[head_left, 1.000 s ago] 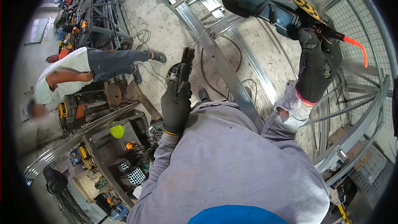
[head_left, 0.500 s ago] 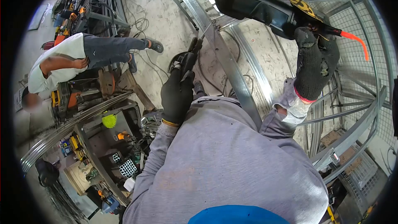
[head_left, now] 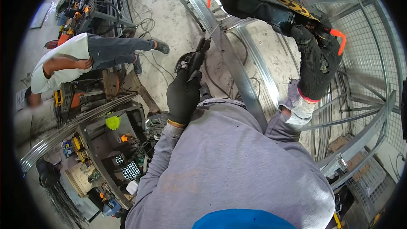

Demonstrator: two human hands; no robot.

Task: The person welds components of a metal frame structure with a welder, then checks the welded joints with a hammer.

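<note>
My left hand, in a dark glove, is closed around a black electrode holder. A thin rod sticks out of its tip and ends close to a metal beam of the frame. My right hand, in a worn black knit glove, grips the edge of a welding mask. The mask is black inside, with a dark viewing window and yellow patterning on its outer shell. Orange bands stick out at its two ends. It is held up ahead of me, over the frame.
A person in a white shirt stands at the left, beside an orange-and-yellow machine. Cables lie on the floor. A cluttered metal cart and bundled rods are at lower left. Curved framing with wire mesh rises at the right.
The welding mask has shifted a little left and tilted, so more of its shell and a second orange band show. My right hand moved left with it. My left hand stays nearly in place.
</note>
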